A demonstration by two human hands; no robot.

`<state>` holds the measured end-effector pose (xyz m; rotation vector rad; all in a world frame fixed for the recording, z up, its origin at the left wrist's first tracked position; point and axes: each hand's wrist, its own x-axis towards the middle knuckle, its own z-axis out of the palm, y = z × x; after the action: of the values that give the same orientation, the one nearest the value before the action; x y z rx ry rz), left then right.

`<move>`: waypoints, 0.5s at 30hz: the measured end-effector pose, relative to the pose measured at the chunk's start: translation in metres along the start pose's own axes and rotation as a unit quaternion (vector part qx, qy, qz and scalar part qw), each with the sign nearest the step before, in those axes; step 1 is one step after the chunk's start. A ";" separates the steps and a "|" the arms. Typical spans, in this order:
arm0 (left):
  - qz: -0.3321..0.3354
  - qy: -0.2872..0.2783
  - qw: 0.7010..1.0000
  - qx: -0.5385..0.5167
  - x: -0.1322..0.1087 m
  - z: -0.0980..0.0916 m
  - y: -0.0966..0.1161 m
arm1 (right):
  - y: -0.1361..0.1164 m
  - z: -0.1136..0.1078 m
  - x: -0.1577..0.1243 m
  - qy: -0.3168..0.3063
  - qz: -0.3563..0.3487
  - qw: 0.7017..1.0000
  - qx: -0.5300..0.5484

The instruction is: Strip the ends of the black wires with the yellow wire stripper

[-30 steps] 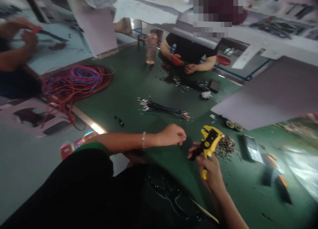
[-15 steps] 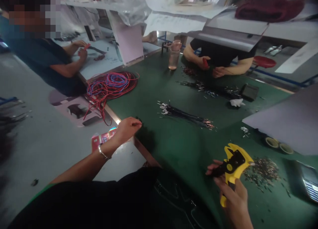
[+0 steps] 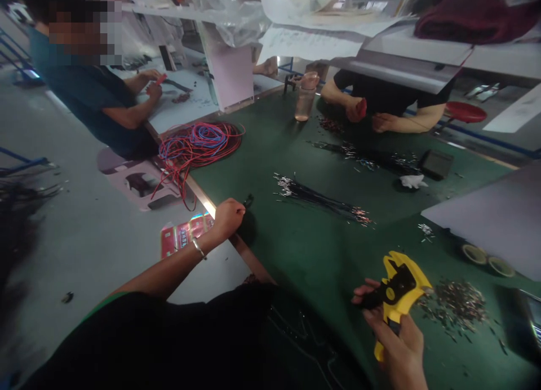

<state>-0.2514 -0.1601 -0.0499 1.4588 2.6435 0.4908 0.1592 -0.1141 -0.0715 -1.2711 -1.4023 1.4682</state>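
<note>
My right hand (image 3: 399,336) grips a yellow-and-black wire stripper (image 3: 395,288), its jaws pointing up and away over the green table (image 3: 313,249). Beside the stripper lies a heap of small cut wire ends (image 3: 459,305). Above the table's left edge, my left hand (image 3: 229,216) is closed in a fist. A short dark curled piece that looks like black wire (image 3: 249,200) pokes out of it; the rest is hidden by the fingers. Between and beyond my hands lies a bundle of black wires (image 3: 321,198), with silvery ends at left and coppery ends at right.
Red and blue wire coils (image 3: 203,145) hang over the left edge. Farther back are more black wires (image 3: 376,158), a bottle (image 3: 305,100) and a dark box (image 3: 437,163). Tape rolls (image 3: 474,253) lie at right. Two people work nearby, one opposite (image 3: 389,100), one at left (image 3: 84,97).
The view has shifted slightly, moving most things rightward. My left hand has turned a little, and more of the dark piece shows. The right hand still holds the stripper.
</note>
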 end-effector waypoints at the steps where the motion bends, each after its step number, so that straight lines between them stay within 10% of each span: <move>1: -0.008 0.002 1.000 0.007 0.002 -0.002 -0.002 | 0.000 -0.001 0.000 0.000 0.000 1.000 -0.008; 15: -0.165 0.057 0.967 0.186 0.067 -0.094 -0.047 | -0.007 0.018 0.004 0.023 -0.068 0.995 0.068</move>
<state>-0.3468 -0.1494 0.0296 1.0419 3.1151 0.0475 0.1395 -0.1138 -0.0667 -1.0947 -1.3090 1.4085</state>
